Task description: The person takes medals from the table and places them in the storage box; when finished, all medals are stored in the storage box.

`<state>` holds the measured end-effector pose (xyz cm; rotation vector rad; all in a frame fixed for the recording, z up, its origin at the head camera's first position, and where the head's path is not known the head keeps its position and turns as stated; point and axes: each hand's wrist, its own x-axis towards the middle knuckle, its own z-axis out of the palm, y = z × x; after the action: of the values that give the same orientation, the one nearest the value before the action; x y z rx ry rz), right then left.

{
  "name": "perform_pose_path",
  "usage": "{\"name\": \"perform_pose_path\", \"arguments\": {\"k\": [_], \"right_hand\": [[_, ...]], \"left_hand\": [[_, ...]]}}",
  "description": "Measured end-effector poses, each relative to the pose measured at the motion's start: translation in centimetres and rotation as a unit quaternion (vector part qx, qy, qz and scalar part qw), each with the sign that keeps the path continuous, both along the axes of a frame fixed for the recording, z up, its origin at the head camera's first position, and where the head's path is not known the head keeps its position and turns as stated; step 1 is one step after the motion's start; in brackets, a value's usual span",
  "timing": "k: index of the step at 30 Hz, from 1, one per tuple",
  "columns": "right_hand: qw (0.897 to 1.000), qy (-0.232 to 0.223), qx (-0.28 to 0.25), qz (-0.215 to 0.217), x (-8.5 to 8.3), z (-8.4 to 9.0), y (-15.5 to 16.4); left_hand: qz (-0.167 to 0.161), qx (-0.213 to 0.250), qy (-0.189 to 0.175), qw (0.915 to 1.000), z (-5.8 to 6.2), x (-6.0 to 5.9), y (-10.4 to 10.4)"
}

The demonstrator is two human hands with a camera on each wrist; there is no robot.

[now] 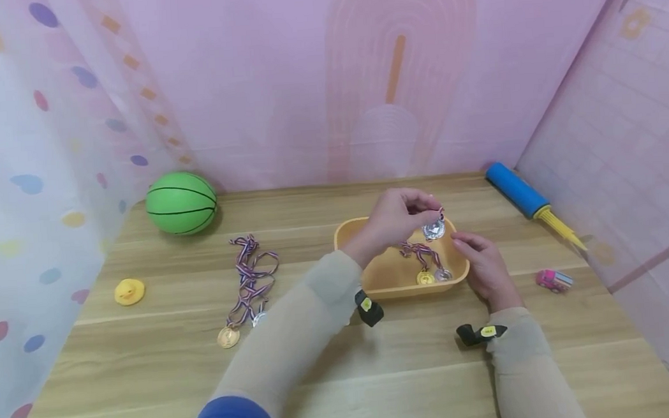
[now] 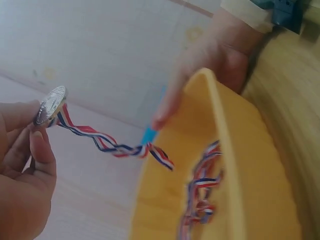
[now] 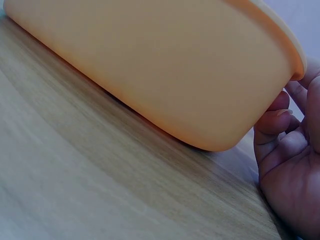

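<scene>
My left hand point(image 1: 400, 221) pinches a silver medal point(image 1: 434, 230) over the yellow bin point(image 1: 344, 234). Its red, white and blue ribbon point(image 2: 107, 140) trails down toward the bin in the left wrist view. At the bin's right end, my right hand point(image 1: 487, 267) grips the rim, with its fingers point(image 3: 272, 122) curled against the outer wall under the lip. Inside the bin lie a gold medal point(image 1: 425, 278) and another silver medal point(image 1: 443, 275) with tangled striped ribbons. On the table left of my arm are more ribbons point(image 1: 248, 278) with a gold medal point(image 1: 228, 337) and a silver one partly hidden by my sleeve.
A green ball point(image 1: 181, 203) stands at the back left, with a yellow rubber duck point(image 1: 129, 291) nearer to me. To the right lie a blue and yellow pump point(image 1: 520, 191) and a small pink toy vehicle point(image 1: 554, 280). Patterned curtains border the wooden table point(image 1: 403, 384).
</scene>
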<state>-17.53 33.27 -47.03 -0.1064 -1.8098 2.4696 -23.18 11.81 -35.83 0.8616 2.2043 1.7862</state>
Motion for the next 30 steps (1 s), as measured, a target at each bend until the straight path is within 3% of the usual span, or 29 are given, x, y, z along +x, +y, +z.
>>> {"name": "perform_pose_path", "arguments": {"k": [5,10,14,22,30], "right_hand": [[1.000,-0.002,-0.014,0.005,0.1,0.0,-0.6],[1.000,-0.009,-0.012,0.007,0.1,0.1,-0.6],[1.000,-0.012,-0.010,0.002,0.1,0.3,-0.4],[1.000,-0.021,-0.003,-0.005,0.2,0.3,-0.2],[1.000,-0.018,-0.014,-0.001,0.2,0.4,-0.3]], "left_hand": [[-0.013,-0.022,-0.026,0.9993,-3.4,-0.9,0.1],[-0.023,-0.138,-0.038,0.9895,-5.6,-0.9,-1.2],[-0.035,-0.213,-0.014,0.9763,-6.3,-0.5,-1.8],[-0.071,-0.273,-0.011,0.9594,-6.8,0.0,-2.4],[-0.072,-0.293,-0.005,0.9533,-7.3,0.2,-2.5]]}}
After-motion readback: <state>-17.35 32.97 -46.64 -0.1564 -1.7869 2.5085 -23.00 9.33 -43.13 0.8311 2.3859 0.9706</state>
